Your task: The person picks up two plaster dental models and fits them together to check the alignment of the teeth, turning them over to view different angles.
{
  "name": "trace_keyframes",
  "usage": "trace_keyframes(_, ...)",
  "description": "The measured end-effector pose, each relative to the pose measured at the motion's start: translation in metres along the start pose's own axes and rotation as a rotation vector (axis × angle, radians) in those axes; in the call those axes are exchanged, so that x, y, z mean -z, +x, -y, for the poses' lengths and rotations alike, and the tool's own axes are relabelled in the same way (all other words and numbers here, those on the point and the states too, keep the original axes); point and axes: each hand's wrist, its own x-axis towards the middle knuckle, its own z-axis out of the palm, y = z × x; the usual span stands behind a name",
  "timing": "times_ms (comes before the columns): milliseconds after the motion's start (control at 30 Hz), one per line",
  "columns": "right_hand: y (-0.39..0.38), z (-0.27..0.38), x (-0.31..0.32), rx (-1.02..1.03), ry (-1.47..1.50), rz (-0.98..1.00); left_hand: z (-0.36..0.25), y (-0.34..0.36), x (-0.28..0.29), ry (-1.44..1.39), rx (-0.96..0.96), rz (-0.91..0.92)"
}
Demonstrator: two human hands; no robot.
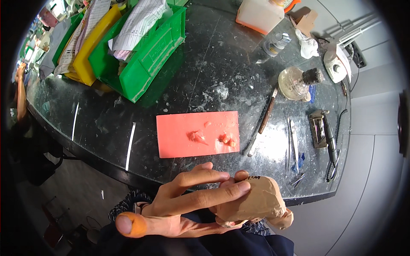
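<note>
A tan plaster dental cast (258,198) is held just off the near edge of the bench. Two fingers of my left hand (188,198) reach rightward onto its upper side and left edge, and the thumb, in an orange cover, sticks out away from it. My right hand (287,219) is mostly hidden behind and under the cast, with a bit of finger showing at its lower right. Beyond my hands lies a flat pink wax sheet (175,136). On it sit a crumpled lump of pink wax (197,136) and a smaller wax piece with pale tooth-like bits (227,140).
Right of the sheet lie a wooden-handled wax knife (268,112), metal tweezers (294,138) and a black handpiece (330,138). A glass spirit burner (294,83) stands behind them. Green bins (149,64) with papers occupy the far left, and a liquid container (260,16) the far side.
</note>
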Motion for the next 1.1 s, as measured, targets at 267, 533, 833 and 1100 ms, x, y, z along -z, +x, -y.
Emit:
trace_keyframes(267,0.005,0.019,0.004,0.013,-0.218,0.344,-0.008,0.003,-0.009,-0.113,0.145,-0.091)
trace_keyframes(533,-0.009,0.008,0.020,0.086,-0.199,0.189,-0.007,0.006,-0.013,-0.061,0.165,-0.098)
trace_keyframes(833,-0.003,0.017,-0.012,0.093,-0.227,0.049,-0.008,0.007,-0.014,-0.038,0.133,-0.112)
trace_keyframes(1100,0.000,0.006,-0.026,0.203,-0.543,-0.047,-0.005,0.010,-0.020,-0.148,0.179,-0.178)
